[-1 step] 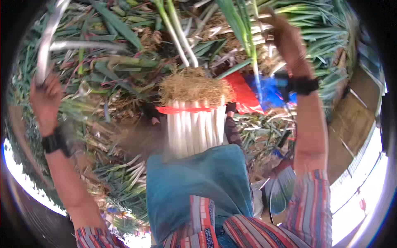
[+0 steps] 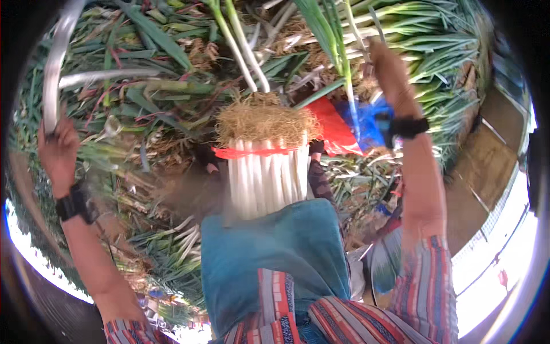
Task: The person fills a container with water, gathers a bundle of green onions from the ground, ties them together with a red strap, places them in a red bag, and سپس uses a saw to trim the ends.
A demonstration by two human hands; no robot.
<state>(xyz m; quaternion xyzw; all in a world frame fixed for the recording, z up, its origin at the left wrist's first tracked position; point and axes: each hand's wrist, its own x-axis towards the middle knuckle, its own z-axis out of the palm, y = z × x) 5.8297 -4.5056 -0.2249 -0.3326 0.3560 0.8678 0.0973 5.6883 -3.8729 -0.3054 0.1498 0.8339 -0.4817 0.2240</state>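
My left hand [image 2: 59, 152] is raised at the far left, fingers closed around the base of a long whitish stalk [image 2: 55, 69], blurred by motion. My right hand [image 2: 395, 80] reaches out to the far right with curled fingers. A thin grey strip [image 2: 376, 24] shows just beyond them; what the hand grips is too blurred to name. Between my arms lies a bundle of green onions [image 2: 266, 175], its white stems packed side by side and its brown roots [image 2: 266, 120] pointing away from me. A red tie [image 2: 252, 152] runs across the stems near the roots. Neither hand touches this bundle.
A teal cloth [image 2: 272, 246] covers my lap under the bundle's near end. Red plastic [image 2: 335, 126] and blue plastic [image 2: 372, 123] lie right of the roots. Loose green onions [image 2: 438, 43] heap at the far right, and leafy trimmings [image 2: 166, 94] cover the left. Brown boards [image 2: 487, 166] edge the right side.
Both hands have shifted slightly nearer and a little to the left, the stalk moving along with my left hand. The bundle stays on the teal cloth.
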